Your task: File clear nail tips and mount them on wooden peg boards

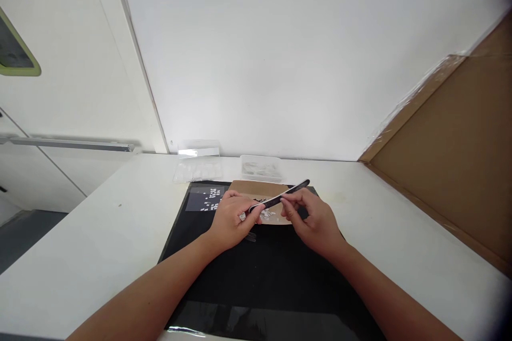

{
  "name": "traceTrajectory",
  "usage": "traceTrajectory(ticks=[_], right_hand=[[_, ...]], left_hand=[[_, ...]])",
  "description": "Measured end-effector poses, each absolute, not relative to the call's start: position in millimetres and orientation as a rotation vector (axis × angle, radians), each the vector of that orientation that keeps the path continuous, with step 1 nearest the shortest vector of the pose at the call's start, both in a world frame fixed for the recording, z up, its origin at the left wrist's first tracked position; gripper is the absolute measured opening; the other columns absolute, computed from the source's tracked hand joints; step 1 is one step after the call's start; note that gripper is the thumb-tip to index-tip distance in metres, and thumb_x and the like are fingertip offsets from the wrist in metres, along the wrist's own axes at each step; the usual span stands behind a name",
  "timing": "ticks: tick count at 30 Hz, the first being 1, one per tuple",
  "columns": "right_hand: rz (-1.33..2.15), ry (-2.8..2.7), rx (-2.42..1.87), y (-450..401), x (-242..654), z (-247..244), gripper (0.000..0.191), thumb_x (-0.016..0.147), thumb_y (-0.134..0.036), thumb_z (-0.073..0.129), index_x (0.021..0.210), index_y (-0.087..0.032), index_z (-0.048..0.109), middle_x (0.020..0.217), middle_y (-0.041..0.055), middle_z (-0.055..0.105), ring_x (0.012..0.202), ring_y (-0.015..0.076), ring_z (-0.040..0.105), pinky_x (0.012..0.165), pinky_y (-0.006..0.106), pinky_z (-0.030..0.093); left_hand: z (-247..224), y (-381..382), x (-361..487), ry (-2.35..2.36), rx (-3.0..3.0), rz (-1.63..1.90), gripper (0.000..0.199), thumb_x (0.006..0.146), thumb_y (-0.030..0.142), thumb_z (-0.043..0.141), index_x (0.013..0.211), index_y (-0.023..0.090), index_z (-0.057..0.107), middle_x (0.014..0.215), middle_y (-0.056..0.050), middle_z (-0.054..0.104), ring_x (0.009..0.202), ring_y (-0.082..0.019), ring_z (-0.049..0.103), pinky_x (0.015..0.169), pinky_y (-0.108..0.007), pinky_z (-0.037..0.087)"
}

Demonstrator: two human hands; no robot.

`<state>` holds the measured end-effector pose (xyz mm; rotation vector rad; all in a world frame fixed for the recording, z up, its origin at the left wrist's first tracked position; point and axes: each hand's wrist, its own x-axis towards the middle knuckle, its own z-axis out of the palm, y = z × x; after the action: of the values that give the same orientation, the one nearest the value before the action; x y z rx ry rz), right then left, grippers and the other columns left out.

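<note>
A slim black nail file [298,186] with a pale edge and rounded ends slants up to the right between my two hands. My left hand [234,218] is closed, its thumb over the file's lower end. Something small and whitish [242,216] shows at its fingers; I cannot make out what it is. With thumb and fingertips, my right hand [314,218] pinches the file near its middle. Under the hands lies a brown sheet [256,187] bearing small white pieces [267,215] and some dark bits, partly hidden by the fingers.
A black mat [260,277] covers the middle of the white table [132,213]. At its upper left is a clear sheet with white pieces [212,194]. Behind stand an open clear box [198,170] and a shallow translucent box [261,168]. Cardboard [452,144] leans at the right.
</note>
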<state>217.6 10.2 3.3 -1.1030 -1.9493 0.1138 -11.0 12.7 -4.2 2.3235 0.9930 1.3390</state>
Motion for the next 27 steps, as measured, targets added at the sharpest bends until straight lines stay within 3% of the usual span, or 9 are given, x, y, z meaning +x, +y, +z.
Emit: traceTrajectory(ticks=[6, 17, 27], right_hand=[[0.056, -2.062, -1.02, 8, 218, 5, 0.01, 0.103, -0.031, 0.058, 0.098, -0.024, 0.064, 0.076, -0.0015, 0.073, 0.068, 0.0174, 0.067, 0.074, 0.035, 0.05], [0.082, -1.607, -1.325, 17, 232, 14, 0.025, 0.099, -0.049, 0.061, 0.098, -0.024, 0.063, 0.074, 0.0002, 0.074, 0.061, 0.0188, 0.07, 0.061, 0.032, 0.054], [0.158, -1.944, -1.108, 5, 215, 8, 0.015, 0.103, -0.037, 0.057, 0.096, -0.025, 0.063, 0.076, -0.0004, 0.072, 0.066, 0.0179, 0.067, 0.068, 0.034, 0.051]], left_hand=[[-4, 13, -11, 1.007, 2.318, 1.329, 0.037, 0.105, 0.029, 0.054, 0.072, 0.021, 0.068, 0.071, 0.003, 0.075, 0.068, -0.013, 0.065, 0.088, -0.036, 0.042], [-1, 11, -10, 1.029, 2.32, 1.293, 0.039, 0.106, 0.03, 0.052, 0.071, 0.022, 0.068, 0.07, 0.003, 0.075, 0.067, -0.014, 0.066, 0.088, -0.037, 0.043], [-1, 11, -11, 1.014, 2.32, 1.328, 0.037, 0.105, 0.029, 0.054, 0.072, 0.021, 0.068, 0.07, 0.003, 0.075, 0.067, -0.013, 0.065, 0.087, -0.036, 0.043]])
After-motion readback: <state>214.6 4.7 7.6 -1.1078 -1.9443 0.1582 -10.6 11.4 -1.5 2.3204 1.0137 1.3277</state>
